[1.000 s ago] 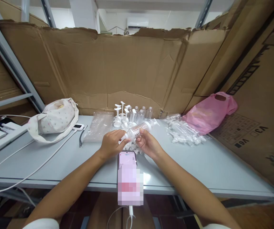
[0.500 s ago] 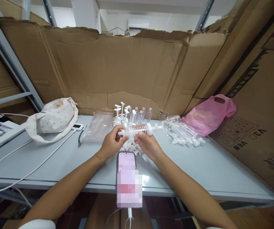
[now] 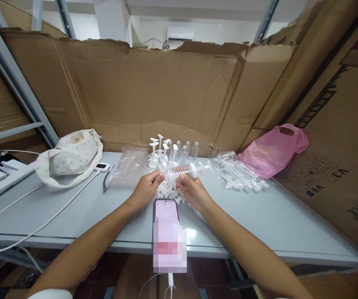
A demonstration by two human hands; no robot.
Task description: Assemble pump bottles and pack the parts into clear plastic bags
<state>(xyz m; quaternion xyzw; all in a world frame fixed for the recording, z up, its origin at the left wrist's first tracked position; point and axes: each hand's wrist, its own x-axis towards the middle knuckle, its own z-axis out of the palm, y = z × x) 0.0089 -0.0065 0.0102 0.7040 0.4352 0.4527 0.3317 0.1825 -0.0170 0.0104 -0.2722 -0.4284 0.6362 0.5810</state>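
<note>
A clear plastic syringe (image 3: pixel 182 169) with printed markings, a white collar and a plunger pointing right is held sideways above the table. My left hand (image 3: pixel 147 186) pinches its left tip end. Fingers of my right hand (image 3: pixel 193 190) are closed round the barrel from below, near the collar. Under the hands lies a pile of small white plastic parts (image 3: pixel 165 190), partly hidden by them. Just behind, several white plungers with round caps (image 3: pixel 160 153) stand upright. Clear bottle-shaped barrels (image 3: pixel 183 153) stand beside those plungers.
In front of the pile lies a phone (image 3: pixel 166 209) with a cable plugged in. A clear plastic bag (image 3: pixel 131 168) and a white cloth bag (image 3: pixel 73 155) are left. Bagged plungers (image 3: pixel 241 174) and a pink bag (image 3: pixel 269 153) sit right. Cardboard (image 3: pixel 154 91) walls the back.
My left fingers have closed in more tightly at the syringe's tip end. The syringe has shifted slightly, still held by both hands, and the view has tilted a little.
</note>
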